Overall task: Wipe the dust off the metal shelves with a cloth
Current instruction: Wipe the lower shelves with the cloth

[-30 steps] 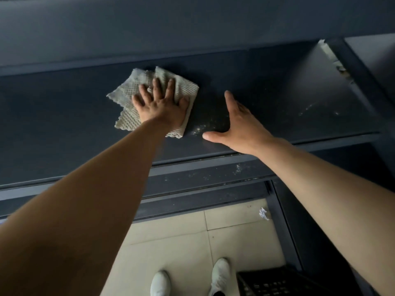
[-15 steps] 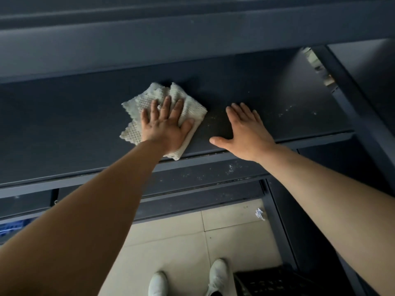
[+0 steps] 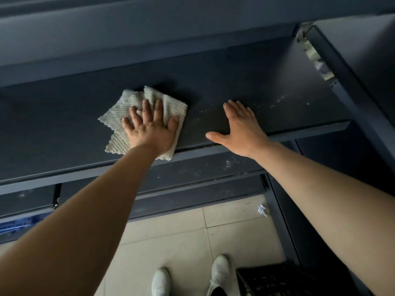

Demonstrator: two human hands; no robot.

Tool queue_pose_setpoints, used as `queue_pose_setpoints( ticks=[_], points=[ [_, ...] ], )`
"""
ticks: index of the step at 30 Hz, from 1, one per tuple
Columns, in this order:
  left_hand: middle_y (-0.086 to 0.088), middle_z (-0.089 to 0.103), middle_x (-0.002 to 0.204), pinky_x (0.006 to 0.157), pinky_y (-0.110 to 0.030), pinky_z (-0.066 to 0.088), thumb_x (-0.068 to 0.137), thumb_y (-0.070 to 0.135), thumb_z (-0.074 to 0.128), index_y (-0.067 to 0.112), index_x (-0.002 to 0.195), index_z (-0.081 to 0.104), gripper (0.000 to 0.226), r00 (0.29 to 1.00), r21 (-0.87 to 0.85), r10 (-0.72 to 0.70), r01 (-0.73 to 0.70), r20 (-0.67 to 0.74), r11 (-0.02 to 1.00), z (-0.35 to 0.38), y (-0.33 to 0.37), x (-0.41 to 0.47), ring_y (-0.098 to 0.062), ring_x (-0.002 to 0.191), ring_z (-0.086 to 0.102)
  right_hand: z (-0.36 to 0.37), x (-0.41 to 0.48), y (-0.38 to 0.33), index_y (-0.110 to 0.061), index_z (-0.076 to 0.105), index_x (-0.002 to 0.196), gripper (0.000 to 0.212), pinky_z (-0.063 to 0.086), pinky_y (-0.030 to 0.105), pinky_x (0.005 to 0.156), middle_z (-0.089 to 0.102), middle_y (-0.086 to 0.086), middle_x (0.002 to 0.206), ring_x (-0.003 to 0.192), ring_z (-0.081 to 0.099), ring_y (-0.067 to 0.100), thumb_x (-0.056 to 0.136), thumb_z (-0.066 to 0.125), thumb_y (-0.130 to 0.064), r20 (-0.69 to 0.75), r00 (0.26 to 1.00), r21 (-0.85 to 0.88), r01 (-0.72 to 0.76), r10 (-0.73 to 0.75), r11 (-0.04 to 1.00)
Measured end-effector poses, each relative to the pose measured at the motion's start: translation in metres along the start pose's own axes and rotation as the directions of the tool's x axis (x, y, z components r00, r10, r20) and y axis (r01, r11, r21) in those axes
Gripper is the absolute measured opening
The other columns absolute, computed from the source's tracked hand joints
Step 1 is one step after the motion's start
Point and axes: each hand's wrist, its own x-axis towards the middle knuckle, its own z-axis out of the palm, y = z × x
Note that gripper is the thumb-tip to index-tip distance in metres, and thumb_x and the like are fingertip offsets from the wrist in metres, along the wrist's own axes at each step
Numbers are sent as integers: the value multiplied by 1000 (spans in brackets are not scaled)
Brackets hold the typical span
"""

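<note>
While both arms are stretched out over a dark metal shelf, a pale waffle-textured cloth is pressed flat against it beneath the left hand. The fingers of that hand are spread straight across the fabric rather than curled round it. The cloth is bunched into a rough square. Its edges show beyond the fingertips, to the outer side of the little finger and under the wrist, where one corner reaches the shelf's front edge.

Near the thumb of that hand, and apart from the cloth, the right hand is laid palm down on the bare shelf. Its fingers are straight and close together, the thumb is stretched out toward the cloth, and nothing is held in it.

White dust specks are scattered over the shelf beyond the right hand and to its outer side, with a few more between the two hands. A further sprinkling is seen on the lower shelf, just below the right wrist.

Under both forearms, pale floor tiles are shown, with a pair of white shoes planted on them. A black crate is set just beside the right shoe, below the right forearm, and a small crumpled scrap lies on the tiles close under that forearm.
</note>
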Motion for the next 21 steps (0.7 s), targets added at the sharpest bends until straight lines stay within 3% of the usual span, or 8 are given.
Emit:
queue_pose_setpoints(
  ticks=[5,9,16,21],
  points=[
    [0,-12,157,112,-54,-10,88,64,10,33,146,-5,67,994,-29,111,-111,-5,993,6,65,-9,-33,142,-14,-9,-11,21,-6,19,150,74,0,40,120,23,10,157,147,14,22,94,47,-46,-123,990,-50,62,-68,997],
    [-1,-12,156,112,-54,-12,89,63,9,33,146,-6,67,982,-38,189,-189,-2,981,11,108,-15,-33,141,-16,-19,-17,49,-3,26,147,61,2,41,119,31,13,153,145,19,26,97,45,-32,-220,975,-92,-33,12,995],
    [1,-11,157,112,-51,-13,90,60,9,34,146,-6,63,962,-36,273,-273,1,961,14,157,-10,-31,142,-16,-25,-18,82,-2,25,147,59,4,40,119,31,15,153,145,20,28,98,43,-31,-214,972,-89,-119,97,989],
    [3,-8,157,114,-48,-12,92,57,11,33,147,-3,61,937,-53,348,-348,-15,936,13,148,-9,-27,143,-14,-22,-15,85,-2,26,147,60,5,42,119,32,15,153,144,22,28,98,42,-35,-207,971,-79,-135,116,988]
  ],
)
